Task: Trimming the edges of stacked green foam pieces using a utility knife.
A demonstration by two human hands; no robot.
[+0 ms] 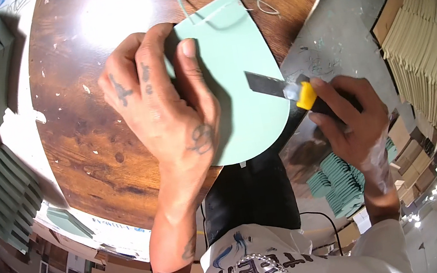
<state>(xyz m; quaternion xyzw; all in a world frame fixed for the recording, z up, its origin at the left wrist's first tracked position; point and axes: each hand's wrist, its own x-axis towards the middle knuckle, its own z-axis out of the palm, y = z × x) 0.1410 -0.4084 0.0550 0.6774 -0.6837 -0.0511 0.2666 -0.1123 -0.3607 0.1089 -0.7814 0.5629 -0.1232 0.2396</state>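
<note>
1. The left hand (pixel 164 102) lies flat on a pale green sheet (pixel 243 75) with one rounded end, fingers spread and pressing it down on the brown wooden table (pixel 87 134), so it's not really gripping anything, just pinning it

2. The sheet sits at the right-hand edge of the table, its rounded end hanging a bit past the edge toward the person's body

3. The right hand (pixel 350 118) is clenched around a utility knife (pixel 294 90) with a yellow and black handle, and the blade points left with its tip over the sheet's right edge. Can't tell for sure whether the blade is actually biting into the sheet or just resting on it

4. Thin pale green offcut strips (pixel 260 4) curl on the table near the sheet's far end, plus small white specks all over the wood

5. On the left, stacks of dark green foam-looking pieces (pixel 0 182) sit below the table

6. On the right, a fanned row of tan cardboard pieces (pixel 435 62) lies on the grey floor, and more green cut pieces (pixel 333 175) are piled lower down near the knife hand
</note>
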